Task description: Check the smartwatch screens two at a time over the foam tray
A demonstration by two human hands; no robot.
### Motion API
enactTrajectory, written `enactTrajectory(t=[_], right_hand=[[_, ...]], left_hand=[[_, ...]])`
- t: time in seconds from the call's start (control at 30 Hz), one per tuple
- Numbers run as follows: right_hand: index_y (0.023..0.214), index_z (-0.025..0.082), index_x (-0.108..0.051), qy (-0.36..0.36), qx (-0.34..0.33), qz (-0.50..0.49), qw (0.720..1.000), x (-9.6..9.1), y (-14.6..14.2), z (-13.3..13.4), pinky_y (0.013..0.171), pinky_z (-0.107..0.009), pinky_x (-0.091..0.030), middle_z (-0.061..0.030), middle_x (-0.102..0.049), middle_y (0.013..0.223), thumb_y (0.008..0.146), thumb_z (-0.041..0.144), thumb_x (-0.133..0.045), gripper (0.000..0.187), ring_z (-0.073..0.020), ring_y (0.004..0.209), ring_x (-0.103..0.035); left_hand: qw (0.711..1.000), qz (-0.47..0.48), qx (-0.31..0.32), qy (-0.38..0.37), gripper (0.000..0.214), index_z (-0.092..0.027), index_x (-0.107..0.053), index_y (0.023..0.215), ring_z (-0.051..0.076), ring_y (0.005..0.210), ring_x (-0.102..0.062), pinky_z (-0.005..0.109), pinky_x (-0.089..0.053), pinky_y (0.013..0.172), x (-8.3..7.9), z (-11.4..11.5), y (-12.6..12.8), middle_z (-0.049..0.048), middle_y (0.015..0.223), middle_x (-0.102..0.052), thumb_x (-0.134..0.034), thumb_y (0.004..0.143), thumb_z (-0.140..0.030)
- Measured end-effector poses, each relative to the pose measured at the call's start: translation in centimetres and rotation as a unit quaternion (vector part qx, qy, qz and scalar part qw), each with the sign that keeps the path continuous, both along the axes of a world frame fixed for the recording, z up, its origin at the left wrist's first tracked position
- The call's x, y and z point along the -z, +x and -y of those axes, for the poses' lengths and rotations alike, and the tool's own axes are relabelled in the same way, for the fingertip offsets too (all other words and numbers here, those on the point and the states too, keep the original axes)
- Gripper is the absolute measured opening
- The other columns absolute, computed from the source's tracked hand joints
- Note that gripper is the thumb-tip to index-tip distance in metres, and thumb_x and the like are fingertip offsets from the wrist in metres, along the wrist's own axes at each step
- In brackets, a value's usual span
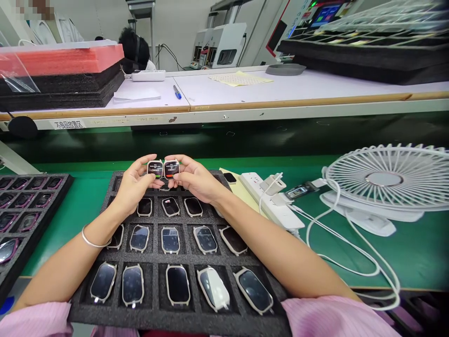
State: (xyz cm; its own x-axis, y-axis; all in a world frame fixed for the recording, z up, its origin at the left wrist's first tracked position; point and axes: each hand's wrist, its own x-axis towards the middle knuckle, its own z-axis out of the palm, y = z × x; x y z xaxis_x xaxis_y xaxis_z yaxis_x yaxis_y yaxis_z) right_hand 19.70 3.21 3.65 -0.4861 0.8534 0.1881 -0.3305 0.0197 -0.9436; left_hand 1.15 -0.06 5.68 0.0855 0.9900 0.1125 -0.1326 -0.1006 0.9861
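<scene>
1. One left hand [135,183] grips a lit watch [155,169] over the far end of the foam tray [157,309].
2. The right hand [194,180] grips a second lit watch [171,169], just beside the first.
3. A power strip [270,206] and fan [389,180] lie to the right.

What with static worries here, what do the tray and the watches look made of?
Tray: likely black foam, matte and grainy, with cut pockets. Watches, including the lit pair held in the left hand and right hand: glossy faces mirroring lights, probably glass; pale satin frames, metal or coated plastic, unclear.
</scene>
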Motion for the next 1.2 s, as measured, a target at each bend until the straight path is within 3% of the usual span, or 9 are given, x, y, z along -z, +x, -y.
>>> enactTrajectory(t=[0.13, 0.23, 0.43, 0.6, 0.77, 0.97, 1.2], right_hand=[[0.115, 0.019, -0.057, -0.081, 0.020, 0.000, 0.996, 0.0, -0.1, -0.1, 0.062, -0.022, -0.052, 0.0005, -0.070, 0.086, 0.070, 0.010, -0.066, 0.047, -0.0127, 0.066, -0.068], [0.113, 0.019, -0.054, -0.148, 0.028, 0.014, 0.988, -0.2, 0.0, -0.1, 0.061, -0.022, -0.054, -0.0021, -0.072, 0.089, 0.072, 0.006, -0.061, 0.043, -0.0133, 0.064, -0.069], [0.118, 0.017, -0.049, -0.192, 0.044, 0.036, 0.980, -1.0, -0.4, 0.2, 0.054, -0.021, -0.053, -0.0041, -0.071, 0.083, 0.082, 0.002, -0.049, 0.039, -0.0154, 0.059, -0.069], [0.114, 0.015, -0.051, -0.199, 0.057, 0.027, 0.978, -1.6, -0.6, 0.4, 0.051, -0.021, -0.051, -0.0055, -0.069, 0.078, 0.093, 0.006, -0.041, 0.025, -0.0162, 0.055, -0.068], [0.113, 0.015, -0.052, -0.198, 0.064, 0.015, 0.978, -1.6, -0.5, 0.2, 0.055, -0.024, -0.055, -0.0053, -0.069, 0.077, 0.095, 0.007, -0.040, 0.023, -0.0162, 0.055, -0.068], [0.119, 0.016, -0.050, -0.149, 0.038, 0.011, 0.988, -0.6, -0.2, 0.1, 0.064, -0.023, -0.058, -0.0038, -0.072, 0.088, 0.079, -0.002, -0.053, 0.045, -0.0147, 0.065, -0.072], [0.121, 0.020, -0.052, -0.095, 0.009, 0.007, 0.995, -0.2, 0.2, 0.3, 0.065, -0.022, -0.059, 0.0000, -0.071, 0.088, 0.076, 0.003, -0.066, 0.050, -0.0140, 0.071, -0.071]], left_hand=[[0.999, 0.009, -0.013, -0.030, 0.064, -0.017, -0.052, 0.135, 0.010, 0.067, -0.070, 0.023, -0.059, 0.069, 0.1, -0.1, 0.1, 0.0016, 0.099, -0.069, -0.064, 0.072, -0.013], [0.998, 0.004, -0.028, -0.062, 0.065, -0.015, -0.050, 0.138, 0.008, 0.063, -0.068, 0.018, -0.055, 0.061, 0.0, -0.1, 0.2, -0.0006, 0.089, -0.067, -0.061, 0.074, -0.009], [0.992, -0.001, -0.042, -0.115, 0.058, -0.010, -0.050, 0.138, 0.006, 0.053, -0.061, 0.015, -0.045, 0.048, -0.3, 0.0, 0.4, -0.0013, 0.078, -0.064, -0.056, 0.080, -0.002], [0.988, 0.034, -0.034, -0.145, 0.047, -0.010, -0.049, 0.137, 0.011, 0.052, -0.065, 0.020, -0.051, 0.051, -0.5, -0.1, 0.6, 0.0011, 0.076, -0.065, -0.052, 0.090, -0.009], [0.987, 0.051, -0.022, -0.150, 0.044, -0.009, -0.048, 0.137, 0.013, 0.055, -0.067, 0.024, -0.056, 0.056, -0.4, -0.2, 0.6, 0.0042, 0.080, -0.067, -0.049, 0.094, -0.013], [0.995, 0.015, -0.011, -0.102, 0.061, -0.015, -0.050, 0.135, 0.008, 0.060, -0.067, 0.020, -0.056, 0.061, 0.2, -0.1, 0.3, 0.0024, 0.095, -0.069, -0.064, 0.077, -0.006], [0.999, -0.011, 0.001, -0.044, 0.060, -0.017, -0.055, 0.126, 0.008, 0.060, -0.065, 0.020, -0.056, 0.060, 0.8, -0.3, 0.0, 0.0004, 0.094, -0.068, -0.074, 0.069, -0.013]])
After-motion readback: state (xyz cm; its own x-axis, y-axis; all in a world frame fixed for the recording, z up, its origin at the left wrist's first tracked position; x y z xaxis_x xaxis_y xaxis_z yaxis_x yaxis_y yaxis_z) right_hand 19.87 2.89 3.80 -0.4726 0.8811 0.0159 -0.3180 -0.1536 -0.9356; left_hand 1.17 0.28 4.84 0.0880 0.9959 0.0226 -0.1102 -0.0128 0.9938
